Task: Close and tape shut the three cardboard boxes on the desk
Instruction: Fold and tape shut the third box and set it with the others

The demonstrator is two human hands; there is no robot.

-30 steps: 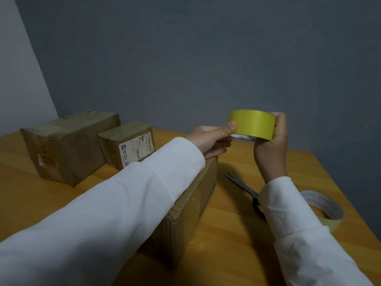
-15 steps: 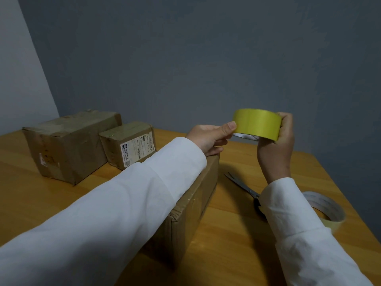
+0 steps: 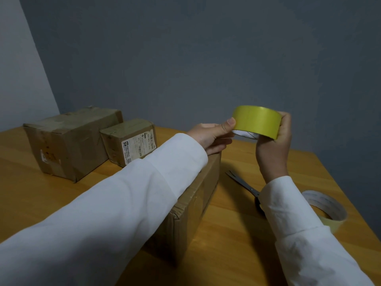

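— Why was the yellow tape roll held up over the far end of the nearest cardboard box?

— Probably to find its loose end: the right hand gripped the roll from its right side, fingers curled round it, while the left hand pinched its left edge, thumb on the outer face.

— And the rest?

— Two boxes sat far left — flaps down; scissors and a second, paler tape roll lay right on the desk.

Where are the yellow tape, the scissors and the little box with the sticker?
yellow tape [image 3: 257, 122]: head view, outer yellow band.
scissors [image 3: 240, 181]: head view, grey blades.
little box [image 3: 115, 144]: head view, brown front face.
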